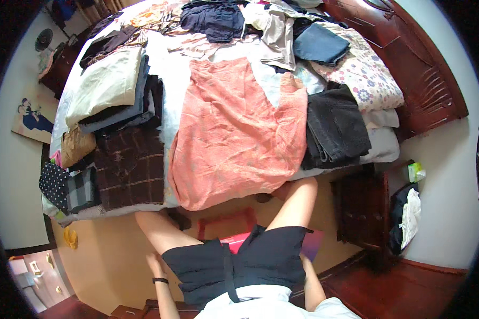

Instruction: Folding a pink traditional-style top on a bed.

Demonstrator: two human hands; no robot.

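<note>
A coral-pink garment (234,133) lies spread on the bed in front of me, creased, its lower edge hanging near my knees. Down beside my left thigh is my left hand (154,263), with a dark band on the wrist; its fingers are mostly hidden. My right hand (305,261) hangs by my right hip, largely covered by the black shorts (269,266). Close to it shows a purple surface (312,244). Neither hand touches the coral garment. I sit with knees apart, a bright pink surface (235,243) showing between my legs.
Left on the bed stand folded clothes, with a pale green piece (106,85) above a brown plaid garment (130,167). Folded black jeans (335,127) lie right, by a floral pillow (362,74). A dark wooden nightstand (359,212) stands at the right; yellow slippers (70,238) lie left.
</note>
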